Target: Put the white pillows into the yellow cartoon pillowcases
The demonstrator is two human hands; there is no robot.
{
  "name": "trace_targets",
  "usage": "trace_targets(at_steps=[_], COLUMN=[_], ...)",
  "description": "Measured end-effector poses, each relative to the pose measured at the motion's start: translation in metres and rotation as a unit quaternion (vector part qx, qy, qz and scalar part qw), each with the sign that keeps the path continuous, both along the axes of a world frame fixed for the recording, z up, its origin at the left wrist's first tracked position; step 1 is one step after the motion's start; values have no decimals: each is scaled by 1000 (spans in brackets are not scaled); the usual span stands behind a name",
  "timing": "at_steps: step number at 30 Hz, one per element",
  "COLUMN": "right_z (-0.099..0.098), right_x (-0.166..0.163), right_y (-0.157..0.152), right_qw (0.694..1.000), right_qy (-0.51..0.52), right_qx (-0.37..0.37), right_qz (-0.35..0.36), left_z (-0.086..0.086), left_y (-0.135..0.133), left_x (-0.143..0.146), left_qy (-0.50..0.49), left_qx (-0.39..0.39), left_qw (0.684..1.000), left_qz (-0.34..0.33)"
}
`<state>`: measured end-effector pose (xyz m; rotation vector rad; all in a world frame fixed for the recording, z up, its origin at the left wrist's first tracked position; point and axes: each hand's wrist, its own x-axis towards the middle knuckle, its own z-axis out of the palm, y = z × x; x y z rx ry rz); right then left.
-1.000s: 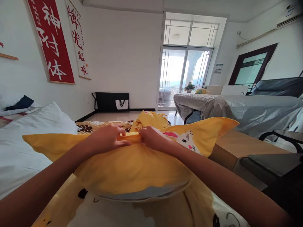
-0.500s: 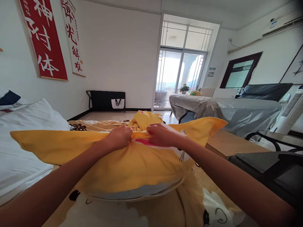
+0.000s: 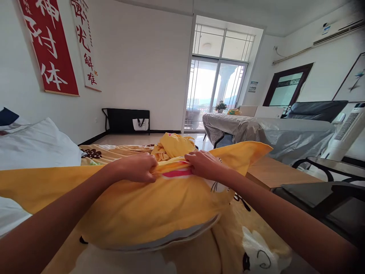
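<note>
Pinching the yellow cloth point(image 3: 148, 213) by its upper fold, left hand point(image 3: 137, 167) and right hand point(image 3: 203, 164), most cloth below the fingers point(image 3: 150, 164).

Above and left of the fingers point(image 3: 150, 161), a red scroll point(image 3: 51, 49) reads 神附体; beside it, a white scroll point(image 3: 86, 49) shows 光解难.

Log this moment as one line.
left hand: gripping yellow cloth | right hand: gripping yellow cloth | between hands: pink patch | beneath: patterned bedding
</note>
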<state>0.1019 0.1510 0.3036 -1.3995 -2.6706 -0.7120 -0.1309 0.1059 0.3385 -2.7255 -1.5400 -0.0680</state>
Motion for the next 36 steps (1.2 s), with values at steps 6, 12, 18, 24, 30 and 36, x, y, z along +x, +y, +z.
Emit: trace_targets(at_steps=[6,12,18,24,30,36], right_z=[7,2,5,25,8,1], right_x=[2,17,42,96,112,114], right_y=[-3,4,-2,0,11,14], right_qw=[1000,994,985,999,994,994], right_qy=[8,17,35,39,-39,1], right_qx=[14,69,92,-7,-37,30], right_qz=[-3,77,139,17,-93,-102], left_z=[-1,-16,-12,-12,-18,-18], left_y=[1,23,35,36,24,-2], left_x=[28,77,94,95,100,51], left_qy=[-29,18,58,67,67,88], left_qx=[95,137,89,72,116,175], left_qw=[995,990,994,995,990,980], left_qz=[-29,-36,-35,-35,-38,-15])
